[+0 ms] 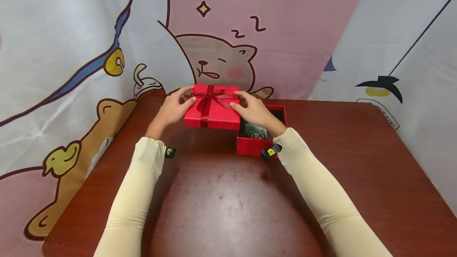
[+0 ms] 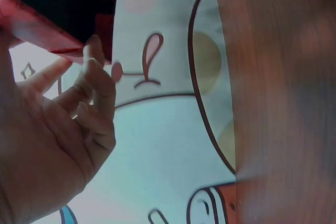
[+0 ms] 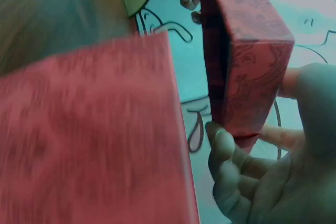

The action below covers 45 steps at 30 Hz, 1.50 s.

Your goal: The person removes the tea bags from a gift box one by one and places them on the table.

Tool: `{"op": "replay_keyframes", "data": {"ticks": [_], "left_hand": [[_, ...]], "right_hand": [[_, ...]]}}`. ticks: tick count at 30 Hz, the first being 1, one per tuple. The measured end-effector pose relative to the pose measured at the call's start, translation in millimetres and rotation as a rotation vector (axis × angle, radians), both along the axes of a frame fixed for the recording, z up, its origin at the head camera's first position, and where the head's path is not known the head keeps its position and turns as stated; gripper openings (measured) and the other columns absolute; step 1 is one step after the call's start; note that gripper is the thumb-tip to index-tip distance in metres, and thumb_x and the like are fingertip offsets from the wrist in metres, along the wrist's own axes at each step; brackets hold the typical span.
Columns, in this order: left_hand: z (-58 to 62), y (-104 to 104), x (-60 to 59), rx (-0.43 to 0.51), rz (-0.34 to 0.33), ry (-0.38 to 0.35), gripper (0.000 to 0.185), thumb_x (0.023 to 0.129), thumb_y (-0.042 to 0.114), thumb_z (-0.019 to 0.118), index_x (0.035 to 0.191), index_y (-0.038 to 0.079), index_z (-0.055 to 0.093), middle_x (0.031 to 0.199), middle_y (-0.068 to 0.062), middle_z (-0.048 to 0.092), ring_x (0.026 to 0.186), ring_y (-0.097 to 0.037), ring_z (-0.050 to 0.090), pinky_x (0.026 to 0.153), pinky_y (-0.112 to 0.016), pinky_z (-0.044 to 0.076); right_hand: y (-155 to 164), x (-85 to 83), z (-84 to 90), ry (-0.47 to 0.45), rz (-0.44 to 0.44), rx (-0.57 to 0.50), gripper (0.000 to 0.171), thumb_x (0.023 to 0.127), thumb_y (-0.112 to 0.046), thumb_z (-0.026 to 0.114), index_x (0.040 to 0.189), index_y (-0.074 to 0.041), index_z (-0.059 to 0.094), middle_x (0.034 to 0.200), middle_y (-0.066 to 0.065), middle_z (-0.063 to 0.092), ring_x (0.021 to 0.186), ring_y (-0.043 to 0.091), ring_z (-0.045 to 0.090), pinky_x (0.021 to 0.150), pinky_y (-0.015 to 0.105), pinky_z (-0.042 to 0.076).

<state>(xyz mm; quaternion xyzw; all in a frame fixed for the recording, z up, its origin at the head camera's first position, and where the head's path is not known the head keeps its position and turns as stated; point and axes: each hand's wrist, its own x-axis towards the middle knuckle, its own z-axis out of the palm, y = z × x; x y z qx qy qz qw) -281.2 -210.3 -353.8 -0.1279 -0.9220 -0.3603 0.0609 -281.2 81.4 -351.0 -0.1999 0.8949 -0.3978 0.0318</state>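
A red gift box lid (image 1: 221,119) with a dark red ribbon bow (image 1: 211,96) is held up over the table between both hands. My left hand (image 1: 173,108) grips its left side, thumb on top; in the left wrist view the lid's dark hollow underside (image 2: 52,3) shows above the fingers. On the opposite side, my right hand (image 1: 254,110) grips the lid's edge, fingers curled round a corner in the right wrist view. Beneath the right hand stands the open red box base (image 1: 250,146), holding a packet with a green label (image 1: 254,130), partly hidden by the forearm.
The brown wooden table (image 1: 221,193) reaches toward a wall hung with cartoon-printed cloth (image 1: 285,23). The box base stands right of the lid, near the table's far side. Each wrist wears a small black strap device.
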Motion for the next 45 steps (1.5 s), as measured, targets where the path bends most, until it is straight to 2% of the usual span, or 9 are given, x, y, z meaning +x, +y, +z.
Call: {"op": "replay_keyframes", "data": {"ticks": [5, 8, 14, 19, 26, 31, 34, 38, 45], "left_hand": [[0.3, -25, 0.4, -0.016, 0.004, -0.042, 0.053, 0.101, 0.036, 0.050, 0.150, 0.017, 0.044, 0.125, -0.018, 0.063, 0.098, -0.031, 0.065, 0.084, -0.046, 0.049], [1.3, -37, 1.1, -0.037, 0.009, -0.055, 0.053, 0.101, 0.035, 0.048, 0.150, 0.014, 0.043, 0.120, -0.024, 0.065, 0.100, -0.035, 0.065, 0.087, -0.049, 0.048], [-1.0, -49, 2.1, -0.105, 0.026, -0.111, 0.054, 0.101, 0.035, 0.046, 0.151, 0.014, 0.041, 0.122, -0.027, 0.063, 0.104, -0.037, 0.064, 0.091, -0.052, 0.047], [-8.5, -50, 1.5, -0.138, 0.059, -0.170, 0.055, 0.100, 0.036, 0.047, 0.151, 0.016, 0.040, 0.121, -0.027, 0.062, 0.096, -0.035, 0.064, 0.084, -0.047, 0.049], [-16.0, -50, 3.9, -0.183, 0.084, -0.222, 0.055, 0.099, 0.035, 0.048, 0.150, 0.015, 0.041, 0.127, -0.029, 0.059, 0.104, -0.038, 0.064, 0.087, -0.049, 0.051], [-22.5, -48, 7.8, -0.206, 0.072, -0.282, 0.057, 0.099, 0.033, 0.049, 0.150, 0.009, 0.038, 0.129, -0.030, 0.058, 0.103, -0.039, 0.064, 0.078, -0.045, 0.055], [-28.0, -46, 7.2, -0.237, 0.048, -0.314, 0.059, 0.100, 0.034, 0.050, 0.151, 0.006, 0.035, 0.135, -0.029, 0.054, 0.111, -0.041, 0.060, 0.087, -0.049, 0.052], [-34.6, -43, 4.6, -0.285, 0.035, -0.315, 0.060, 0.101, 0.033, 0.050, 0.149, 0.001, 0.034, 0.143, -0.028, 0.047, 0.131, -0.046, 0.045, 0.106, -0.056, 0.037], [-41.1, -34, 5.0, -0.286, 0.033, -0.375, 0.061, 0.100, 0.029, 0.050, 0.149, -0.002, 0.033, 0.145, -0.029, 0.045, 0.135, -0.047, 0.039, 0.110, -0.054, 0.032]], "right_hand": [[-30, 0.8, 3.0, -0.029, -0.008, 0.043, 0.059, 0.097, -0.038, 0.053, 0.148, -0.009, 0.043, 0.129, 0.015, 0.060, 0.109, 0.025, 0.059, 0.095, 0.041, 0.047], [-46, 3.4, 6.2, -0.041, -0.015, 0.044, 0.058, 0.096, -0.035, 0.053, 0.147, -0.008, 0.044, 0.133, 0.015, 0.058, 0.099, 0.025, 0.064, 0.088, 0.037, 0.051], [-63, 6.5, 7.4, -0.086, -0.016, 0.030, 0.056, 0.097, -0.031, 0.056, 0.147, -0.008, 0.043, 0.116, 0.016, 0.064, 0.062, 0.030, 0.070, 0.057, 0.029, 0.053], [-71, 8.0, 2.2, -0.141, 0.006, 0.099, 0.056, 0.099, -0.028, 0.055, 0.148, -0.007, 0.040, 0.102, 0.016, 0.067, 0.058, 0.029, 0.069, 0.047, 0.025, 0.049], [-81, 8.7, -6.6, -0.221, 0.030, 0.174, 0.056, 0.101, -0.026, 0.053, 0.149, -0.005, 0.034, 0.092, 0.015, 0.067, 0.064, 0.031, 0.072, 0.055, 0.034, 0.055], [-85, 7.4, -10.2, -0.269, 0.046, 0.236, 0.057, 0.100, -0.025, 0.054, 0.149, -0.004, 0.033, 0.079, 0.011, 0.066, 0.073, 0.033, 0.073, 0.056, 0.034, 0.054], [-86, 7.2, -13.5, -0.295, 0.046, 0.268, 0.057, 0.099, -0.024, 0.056, 0.148, -0.005, 0.034, 0.073, 0.009, 0.064, 0.073, 0.031, 0.072, 0.058, 0.034, 0.055], [-88, 6.6, -18.1, -0.320, 0.056, 0.285, 0.056, 0.099, -0.024, 0.057, 0.146, -0.003, 0.035, 0.067, 0.008, 0.062, 0.076, 0.032, 0.072, 0.066, 0.038, 0.057], [-91, 4.5, -26.6, -0.343, 0.043, 0.332, 0.042, 0.098, -0.023, 0.058, 0.132, -0.002, 0.043, 0.066, 0.007, 0.059, 0.065, 0.024, 0.068, 0.048, 0.025, 0.047]]}}
